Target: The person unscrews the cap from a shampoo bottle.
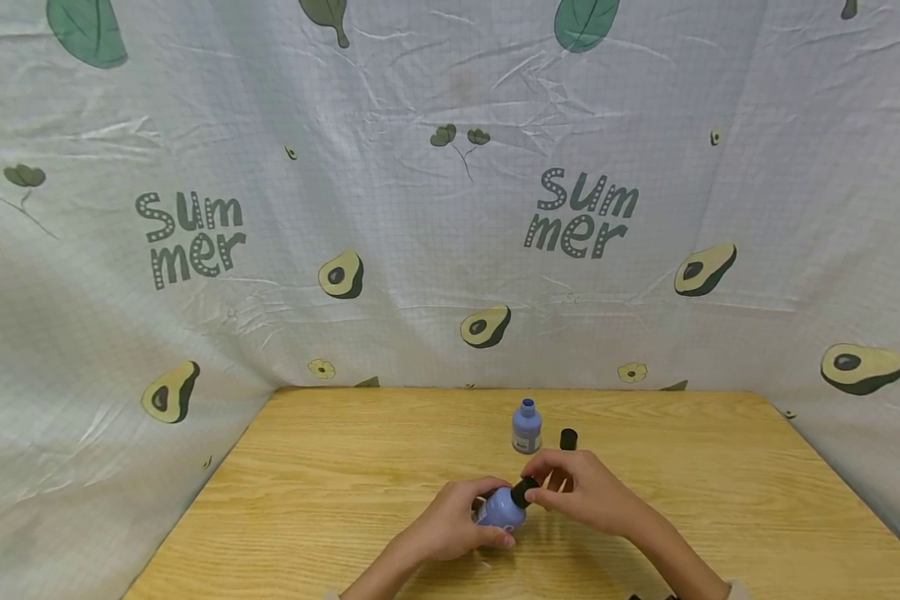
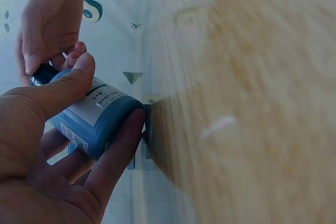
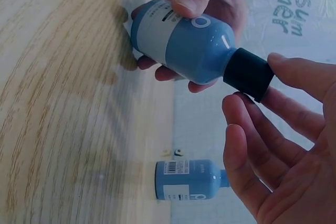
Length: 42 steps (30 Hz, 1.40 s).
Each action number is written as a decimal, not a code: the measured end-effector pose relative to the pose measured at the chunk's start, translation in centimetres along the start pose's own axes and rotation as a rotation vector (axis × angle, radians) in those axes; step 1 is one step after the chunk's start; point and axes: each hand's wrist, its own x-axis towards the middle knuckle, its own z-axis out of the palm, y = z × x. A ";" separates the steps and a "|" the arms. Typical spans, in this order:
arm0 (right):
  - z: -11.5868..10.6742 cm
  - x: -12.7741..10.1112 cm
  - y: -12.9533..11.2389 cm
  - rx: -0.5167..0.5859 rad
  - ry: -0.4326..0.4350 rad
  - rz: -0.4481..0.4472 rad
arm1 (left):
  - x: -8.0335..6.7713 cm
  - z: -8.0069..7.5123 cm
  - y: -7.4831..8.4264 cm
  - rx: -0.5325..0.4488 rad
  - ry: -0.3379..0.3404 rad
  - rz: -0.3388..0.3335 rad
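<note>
My left hand (image 1: 452, 523) grips a blue bottle (image 1: 501, 509) round its body, holding it tilted with the neck toward my right hand (image 1: 587, 493). On the bottle's neck sits a black cap (image 3: 248, 74). The thumb and fingers of my right hand pinch this cap, as the head view and right wrist view show. White labels with small print mark the bottle's side in the left wrist view. Whether the cap is tight cannot be seen.
A second blue bottle (image 1: 527, 428) stands upright without a cap farther back on the wooden table (image 1: 330, 467). Another black cap (image 1: 568, 438) is just behind my right hand, partly hidden by it. A printed cloth (image 1: 420, 208) hangs behind the table and along its sides.
</note>
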 end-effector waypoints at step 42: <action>-0.2 0.1 0.2 0.025 -0.034 0.027 | 0.2 0.0 -0.3 -0.008 0.000 -0.001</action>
